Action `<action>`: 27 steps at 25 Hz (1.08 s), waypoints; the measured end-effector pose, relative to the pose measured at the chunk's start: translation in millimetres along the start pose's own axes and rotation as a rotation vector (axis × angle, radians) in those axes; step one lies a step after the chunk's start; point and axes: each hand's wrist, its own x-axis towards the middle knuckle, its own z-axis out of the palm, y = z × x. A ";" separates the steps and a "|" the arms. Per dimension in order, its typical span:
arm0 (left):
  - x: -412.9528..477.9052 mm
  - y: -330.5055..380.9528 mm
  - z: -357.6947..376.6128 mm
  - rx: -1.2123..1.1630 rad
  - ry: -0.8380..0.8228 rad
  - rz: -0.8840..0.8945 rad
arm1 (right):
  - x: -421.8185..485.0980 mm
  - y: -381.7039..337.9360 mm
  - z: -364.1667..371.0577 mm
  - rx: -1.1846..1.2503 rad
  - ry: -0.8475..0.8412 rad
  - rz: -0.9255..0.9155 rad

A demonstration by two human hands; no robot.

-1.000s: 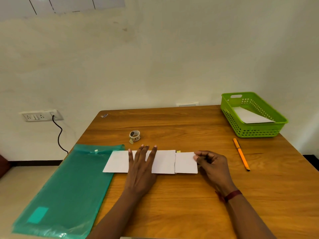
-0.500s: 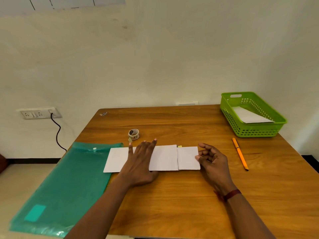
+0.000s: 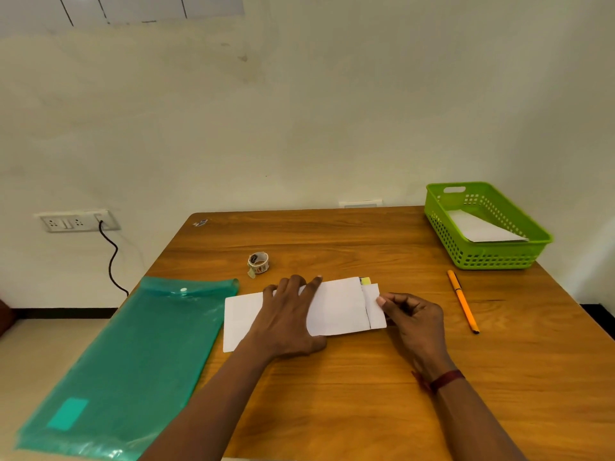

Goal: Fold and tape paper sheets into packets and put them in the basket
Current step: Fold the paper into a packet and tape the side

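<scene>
Paper sheet (image 3: 336, 307) looks light and floppy, so grab edges; left hand (image 3: 286, 322) presses it flat-fingered, right hand (image 3: 414, 322) pinches its end flap.

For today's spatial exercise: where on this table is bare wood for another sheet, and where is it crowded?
Free: far stretch between tape roll and basket; near right corner before the pen. Crowded: the middle, where left hand and right hand work the paper.

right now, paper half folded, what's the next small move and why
Probably press the overlap flat: left hand holds the folded paper down, right hand pinches its right flap, and the tape roll lies untouched.
</scene>
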 end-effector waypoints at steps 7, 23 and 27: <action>2.6 19.7 -0.8 0.018 0.117 -0.032 | -1.4 -6.0 0.3 -0.049 -0.009 -0.080; 10.1 40.2 1.9 -0.030 0.185 -0.105 | -3.9 -4.1 3.4 -0.225 -0.165 -0.142; 13.3 42.7 -5.4 -0.084 0.220 -0.115 | -4.8 -20.1 10.9 -0.073 -0.139 -0.162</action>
